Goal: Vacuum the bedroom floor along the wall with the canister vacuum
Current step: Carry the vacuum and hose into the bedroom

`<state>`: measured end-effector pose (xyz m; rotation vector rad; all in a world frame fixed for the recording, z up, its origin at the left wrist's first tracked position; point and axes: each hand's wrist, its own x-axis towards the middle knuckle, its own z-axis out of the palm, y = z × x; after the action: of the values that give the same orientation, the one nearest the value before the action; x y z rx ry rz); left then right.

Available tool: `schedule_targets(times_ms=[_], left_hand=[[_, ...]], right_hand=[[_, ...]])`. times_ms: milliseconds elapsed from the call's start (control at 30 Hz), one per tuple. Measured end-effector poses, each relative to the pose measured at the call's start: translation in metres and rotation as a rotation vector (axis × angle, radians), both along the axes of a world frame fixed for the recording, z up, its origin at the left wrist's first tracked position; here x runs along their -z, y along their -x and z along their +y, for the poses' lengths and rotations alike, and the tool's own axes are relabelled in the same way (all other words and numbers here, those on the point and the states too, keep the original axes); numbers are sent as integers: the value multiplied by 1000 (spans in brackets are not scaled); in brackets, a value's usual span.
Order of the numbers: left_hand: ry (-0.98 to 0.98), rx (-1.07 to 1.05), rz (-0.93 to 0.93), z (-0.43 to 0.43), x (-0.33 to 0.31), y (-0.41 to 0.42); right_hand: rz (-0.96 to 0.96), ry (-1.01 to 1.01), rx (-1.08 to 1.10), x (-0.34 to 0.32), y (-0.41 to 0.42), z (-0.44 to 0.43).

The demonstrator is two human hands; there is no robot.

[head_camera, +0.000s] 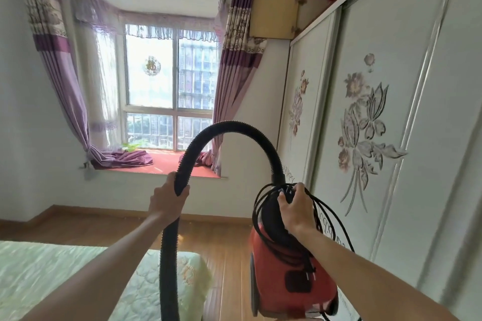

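Note:
A red canister vacuum (284,266) with a black top hangs in the air at lower right, lifted off the floor. My right hand (296,207) grips its black carry handle together with loops of black power cord (336,216). A black ribbed hose (229,129) arches from the canister's top over to my left hand (167,200), which is closed around it. From that hand the hose drops out of the frame's bottom edge. The hose's nozzle end is out of view.
A bed with a pale green quilt (52,276) fills the lower left. A strip of wooden floor (224,242) runs between it and a white wardrobe with carved flowers (378,125) on the right. Ahead is a bay window (169,86) with purple curtains and a red sill.

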<state>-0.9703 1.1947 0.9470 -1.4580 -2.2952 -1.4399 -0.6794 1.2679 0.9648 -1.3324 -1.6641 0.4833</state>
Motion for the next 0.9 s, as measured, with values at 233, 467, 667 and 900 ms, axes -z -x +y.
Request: schedule_targets(times_ms=[233, 467, 667, 900], left_hand=[[31, -33, 12, 87, 9, 28], [33, -70, -46, 212, 15, 58], [28, -123, -56, 315, 16, 89], [31, -162, -39, 396, 19, 130]], right_hand=[[-11, 33, -16, 7, 29, 99], [-17, 42, -77, 13, 73, 246], [-17, 3, -142, 7, 110, 352], [-21, -3, -174, 9, 147, 446]])
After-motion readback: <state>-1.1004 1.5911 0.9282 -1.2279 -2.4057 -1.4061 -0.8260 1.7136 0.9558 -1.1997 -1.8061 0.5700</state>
